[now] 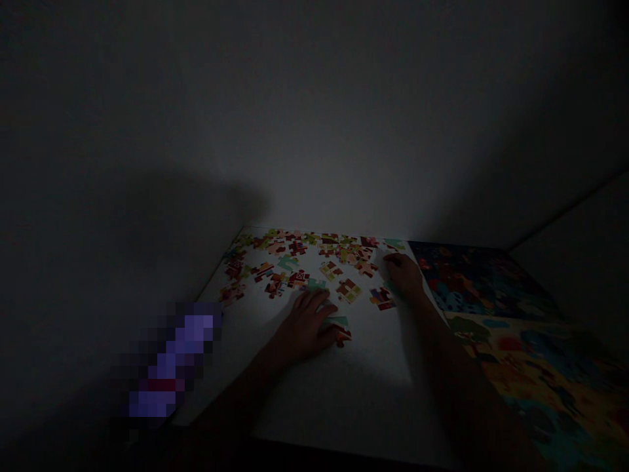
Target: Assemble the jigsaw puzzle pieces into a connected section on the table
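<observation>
My left hand (pixel 307 324) lies palm down on the white tabletop (pixel 373 360), its fingers stretched and a little apart. Its fingertips reach a pale green puzzle piece (pixel 317 284), and the thumb is beside a red and orange puzzle piece (pixel 343 335). Farther right, my right hand (pixel 403 272) is closed with the fingers curled together near the table's right side. Whatever may be between those fingers is hidden in the dim light. Close by are a dark multicoloured puzzle piece (pixel 382 298) and a yellow-brown puzzle piece (pixel 348 290).
Many loose puzzle pieces (pixel 297 248) spread along the far edge and left side. Two colourful assembled-looking pictures, a dark one (pixel 481 275) and a yellow one (pixel 535 373), lie at the right. A wall (pixel 319 131) stands behind; a blurred purple patch (pixel 171 360) is at left.
</observation>
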Demonstrator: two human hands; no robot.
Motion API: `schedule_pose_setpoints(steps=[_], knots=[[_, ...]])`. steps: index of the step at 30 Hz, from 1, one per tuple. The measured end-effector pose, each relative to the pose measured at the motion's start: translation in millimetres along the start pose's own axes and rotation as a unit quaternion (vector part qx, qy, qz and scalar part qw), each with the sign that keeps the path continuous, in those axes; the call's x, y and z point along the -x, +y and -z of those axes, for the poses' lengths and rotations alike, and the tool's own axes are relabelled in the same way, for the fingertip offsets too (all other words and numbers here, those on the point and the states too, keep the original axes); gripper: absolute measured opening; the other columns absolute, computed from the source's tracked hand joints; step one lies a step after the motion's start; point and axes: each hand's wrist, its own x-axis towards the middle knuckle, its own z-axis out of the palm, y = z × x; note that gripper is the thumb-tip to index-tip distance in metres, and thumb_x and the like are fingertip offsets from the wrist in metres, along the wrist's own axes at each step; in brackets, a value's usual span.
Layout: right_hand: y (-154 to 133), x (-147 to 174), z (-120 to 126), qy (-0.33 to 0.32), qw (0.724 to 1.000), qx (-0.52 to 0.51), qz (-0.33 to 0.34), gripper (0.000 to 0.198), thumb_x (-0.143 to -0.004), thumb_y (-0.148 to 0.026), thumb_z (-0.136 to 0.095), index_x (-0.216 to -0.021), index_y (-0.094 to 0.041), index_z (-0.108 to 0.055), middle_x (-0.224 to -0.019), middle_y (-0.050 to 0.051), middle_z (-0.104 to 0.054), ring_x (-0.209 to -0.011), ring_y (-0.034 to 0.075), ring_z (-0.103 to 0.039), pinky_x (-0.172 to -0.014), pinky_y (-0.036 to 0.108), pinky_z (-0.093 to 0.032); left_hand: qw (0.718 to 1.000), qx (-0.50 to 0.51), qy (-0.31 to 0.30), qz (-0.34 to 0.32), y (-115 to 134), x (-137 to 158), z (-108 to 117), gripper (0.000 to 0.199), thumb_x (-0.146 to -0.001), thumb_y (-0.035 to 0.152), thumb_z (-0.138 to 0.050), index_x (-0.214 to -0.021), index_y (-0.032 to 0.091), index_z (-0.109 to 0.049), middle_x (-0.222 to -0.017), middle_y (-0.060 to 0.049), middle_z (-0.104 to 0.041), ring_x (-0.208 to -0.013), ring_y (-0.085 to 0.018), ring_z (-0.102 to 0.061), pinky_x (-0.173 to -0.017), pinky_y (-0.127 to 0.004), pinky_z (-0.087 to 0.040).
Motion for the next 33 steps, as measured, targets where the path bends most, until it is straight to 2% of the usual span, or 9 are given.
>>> schedule_pose_setpoints(steps=[4, 7, 10, 13, 17, 20, 25, 29, 33], knots=[[1.9, -0.1, 0.5, -0.006, 1.000, -0.005, 0.002, 0.037, -0.076, -0.030, -0.048, -0.100, -0.018, -0.073, -0.107, 0.011, -0.070, -0.097, 0.026, -0.064, -0.087, 0.037, -0.047, 1.000, 0.013, 0.004, -0.001, -2.2, 0.7, -3.2, 0.040, -0.092, 0.043, -0.059, -0.125, 0.020, -0.059, -0.146, -0.013, -0.048, -0.140, -0.029, -0.037, -0.119, -0.053, -0.025], [-9.1, 3.3, 1.0, 0.016, 1.000, -0.018, 0.017, 0.037, -0.076, -0.028, -0.047, -0.100, -0.017, -0.072, -0.106, 0.012, -0.069, -0.096, 0.026, -0.063, -0.088, 0.040, -0.048, 1.000, 0.013, 0.011, -0.010, -3.5, 0.6, -5.6, 0.042, -0.091, 0.041, -0.060, -0.126, 0.018, -0.059, -0.147, -0.014, -0.046, -0.141, -0.029, -0.036, -0.120, -0.051, -0.022], [-41.4, 15.1, -3.0, 0.039, 0.992, -0.032, 0.113, 0.032, -0.079, -0.027, -0.048, -0.099, -0.016, -0.072, -0.105, 0.014, -0.068, -0.099, 0.027, -0.061, -0.092, 0.043, -0.046, 1.000, 0.018, 0.016, -0.017, -3.3, 0.3, -5.7, 0.039, -0.090, 0.039, -0.062, -0.123, 0.020, -0.062, -0.148, -0.013, -0.046, -0.142, -0.028, -0.035, -0.121, -0.050, -0.021], [-82.2, 36.1, -16.1, -0.022, 0.969, -0.062, 0.238, 0.027, -0.084, -0.028, -0.050, -0.098, -0.018, -0.071, -0.104, 0.013, -0.068, -0.101, 0.027, -0.061, -0.092, 0.042, -0.046, 0.999, 0.032, 0.019, -0.038, -2.9, 1.1, -4.9, 0.035, -0.090, 0.038, -0.061, -0.121, 0.021, -0.063, -0.145, -0.012, -0.050, -0.140, -0.026, -0.038, -0.121, -0.048, -0.021], [-109.0, 64.0, -32.8, -0.110, 0.950, -0.060, 0.287, 0.027, -0.087, -0.027, -0.048, -0.101, -0.018, -0.070, -0.101, 0.011, -0.069, -0.098, 0.024, -0.062, -0.090, 0.040, -0.047, 0.995, 0.048, 0.035, -0.080, -4.1, 5.1, -5.7, 0.033, -0.091, 0.040, -0.060, -0.117, 0.021, -0.065, -0.144, -0.010, -0.051, -0.139, -0.025, -0.040, -0.119, -0.044, -0.026], [-97.2, 75.3, -26.8, -0.116, 0.954, -0.055, 0.270, 0.027, -0.086, -0.030, -0.050, -0.102, -0.018, -0.070, -0.103, 0.011, -0.069, -0.099, 0.025, -0.062, -0.089, 0.040, -0.048, 0.993, 0.053, 0.044, -0.092, -5.4, 8.3, -6.7, 0.035, -0.089, 0.043, -0.063, -0.116, 0.021, -0.066, -0.146, -0.010, -0.049, -0.140, -0.027, -0.038, -0.117, -0.043, -0.029], [-42.6, 87.1, 11.7, -0.010, 0.987, 0.001, 0.159, 0.037, -0.084, -0.040, -0.050, -0.104, -0.016, -0.070, -0.107, 0.015, -0.067, -0.101, 0.029, -0.063, -0.092, 0.047, -0.048, 0.993, 0.055, 0.042, -0.093, -4.9, 10.1, -5.5, 0.037, -0.086, 0.043, -0.066, -0.117, 0.023, -0.065, -0.139, -0.010, -0.053, -0.135, -0.027, -0.043, -0.115, -0.043, -0.032], [-3.3, 95.2, 28.7, 0.044, 0.995, 0.052, 0.073, 0.044, -0.087, -0.042, -0.044, -0.106, -0.013, -0.070, -0.109, 0.019, -0.068, -0.104, 0.032, -0.063, -0.095, 0.048, -0.047, 0.995, 0.049, 0.041, -0.073, -3.3, 10.5, -1.4, 0.039, -0.084, 0.045, -0.068, -0.117, 0.025, -0.066, -0.140, -0.011, -0.051, -0.133, -0.029, -0.043, -0.113, -0.045, -0.034], [0.9, 89.4, 26.0, 0.051, 0.996, 0.069, 0.015, 0.045, -0.085, -0.039, -0.044, -0.104, -0.009, -0.072, -0.108, 0.020, -0.070, -0.104, 0.032, -0.064, -0.095, 0.044, -0.047, 0.996, 0.049, 0.021, -0.069, -3.1, 10.7, -0.4, 0.041, -0.084, 0.044, -0.069, -0.120, 0.025, -0.066, -0.145, -0.012, -0.046, -0.136, -0.030, -0.039, -0.113, -0.047, -0.034]])
